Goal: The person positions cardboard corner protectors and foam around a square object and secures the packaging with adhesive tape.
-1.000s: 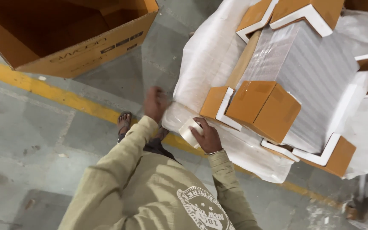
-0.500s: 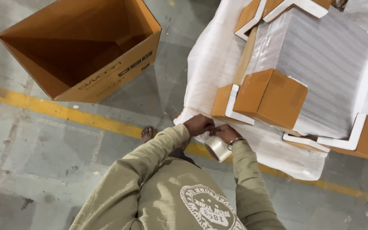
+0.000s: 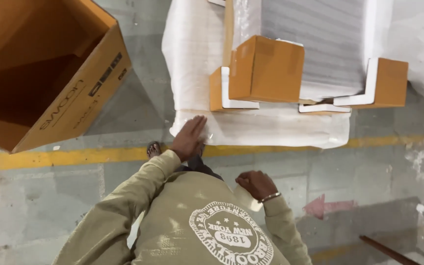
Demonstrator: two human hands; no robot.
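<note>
You're pressing your left hand [image 3: 190, 137] flat, fingers spread wide, on the near left corner of the white wrap [image 3: 271, 130], which is lying on the floor [image 3: 35, 211] under the grey ribbed panel [image 3: 315, 44]. Your right hand [image 3: 256, 184] is hanging back by your chest, curled shut, apart from the wrap; nothing is showing inside it, so I can't tell whether it's holding anything. Step in hand, as I'm judging it: flattening that loose wrap corner. Any further move there is calling for the second hand coming forward to the front edge, since one palm is only pinning one spot. The orange cardboard corner guards [image 3: 266, 68] are sitting just beyond your fingers, one stacked near the corner, another at the right [image 3: 388, 83]; they're looking easy to knock loose. The wrap's front edge is overlapping the yellow line [image 3: 50, 158], and your foot [image 3: 154, 148] is standing just beside the corner, so you're risking stepping on it. The open cardboard box [image 3: 50, 83] is lying on its side well apart to the left, leaving bare floor between for shifting sideways. Scraps are crowding the far right.
</note>
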